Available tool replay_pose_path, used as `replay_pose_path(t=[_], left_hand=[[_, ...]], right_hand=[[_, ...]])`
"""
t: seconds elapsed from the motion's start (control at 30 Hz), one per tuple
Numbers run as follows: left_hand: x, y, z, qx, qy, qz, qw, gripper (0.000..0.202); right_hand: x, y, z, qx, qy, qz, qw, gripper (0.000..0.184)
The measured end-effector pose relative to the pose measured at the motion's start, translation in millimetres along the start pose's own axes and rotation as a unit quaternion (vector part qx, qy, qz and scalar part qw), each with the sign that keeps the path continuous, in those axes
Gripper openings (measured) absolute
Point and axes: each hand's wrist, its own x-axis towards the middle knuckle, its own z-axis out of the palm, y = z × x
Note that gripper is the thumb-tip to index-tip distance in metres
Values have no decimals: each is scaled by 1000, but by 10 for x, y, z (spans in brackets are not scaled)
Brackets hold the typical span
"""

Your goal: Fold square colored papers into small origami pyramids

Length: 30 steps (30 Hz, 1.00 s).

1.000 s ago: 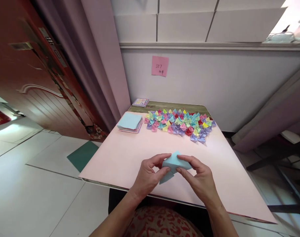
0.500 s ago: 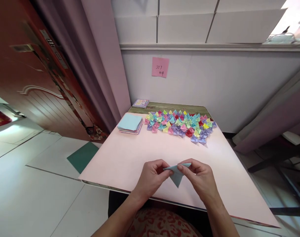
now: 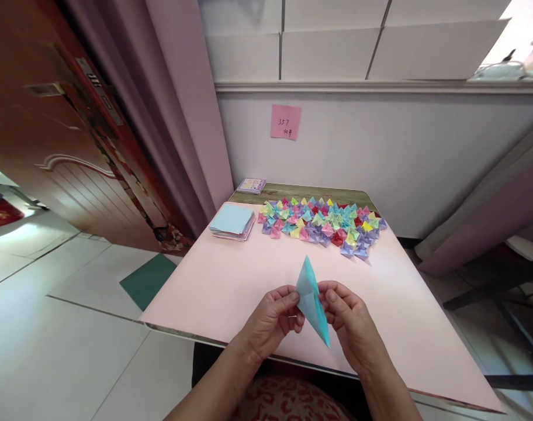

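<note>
A folded piece of light-blue origami paper [image 3: 312, 307] is held up over the near part of the table, its long shape pointed at top and bottom. My left hand [image 3: 277, 313] pinches its left corner between thumb and fingers. At the right edge of the paper, my right hand [image 3: 348, 316] has its fingers curled against the fold, the thumb close by; its exact contact is partly hidden. Farther back lie many small folded paper pieces [image 3: 319, 222] in pink, blue, yellow, purple and red. Left of them sits a stack of square paper sheets [image 3: 232, 219], light blue on top.
The table has a pale pink cover [image 3: 231, 269]. A small printed packet [image 3: 252, 185] rests at its back left corner. A pink note [image 3: 286, 121] is stuck on the wall. A green sheet [image 3: 148, 280] lies on the floor beside a red door [image 3: 73, 140].
The blue paper has been turned from a downward-pointing triangle to a long upright shape with a point at each end. My right hand has shifted from its top edge to its right side.
</note>
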Motion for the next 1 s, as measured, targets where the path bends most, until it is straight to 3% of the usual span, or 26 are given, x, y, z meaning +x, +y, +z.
replay_pose_path(t=[0.23,0.5,0.7,0.8,1.0], left_hand=[[-6,-58,23,-34,-21,-29,999,28],[60,-183,3,-118,4,-18,993,24],[122,-220,-83,-146,23,-7,989,18],[167,-230,-161,-105,41,24,993,22],[259,-104,-258,112,92,98,985,34]], right_hand=[[-49,-13,95,3,-74,-2,997,31],[25,79,77,7,-38,-3,999,33],[101,124,89,-12,-61,2,998,33],[152,176,64,-63,-50,-23,996,36],[327,204,-8,-129,-60,-59,988,35]])
